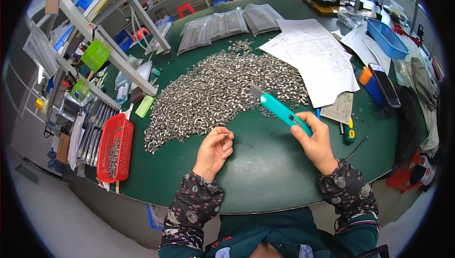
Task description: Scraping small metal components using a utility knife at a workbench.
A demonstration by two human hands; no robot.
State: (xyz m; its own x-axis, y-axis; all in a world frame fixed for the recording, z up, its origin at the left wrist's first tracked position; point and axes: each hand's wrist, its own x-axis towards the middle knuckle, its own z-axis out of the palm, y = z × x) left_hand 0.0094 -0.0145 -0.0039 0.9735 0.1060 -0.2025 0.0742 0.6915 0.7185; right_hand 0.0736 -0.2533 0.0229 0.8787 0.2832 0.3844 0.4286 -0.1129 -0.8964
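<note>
My right hand (316, 140) grips a teal utility knife (279, 109) with its blade extended, pointing up and left toward a big heap of small metal parts (222, 90). My left hand (215, 151) pinches one small metal part (224, 138) between thumb and fingers, just below the heap's near edge. Both hands hover over the green table (265, 163).
A red basket (115, 148) with metal parts sits at the left edge. Paper sheets (315, 56) lie right of the heap, clear bags of parts (222, 25) behind it. A blue basket (386, 37), a phone (385, 85) and a screwdriver (349, 134) are at the right. A white shelf frame (102, 45) stands at left.
</note>
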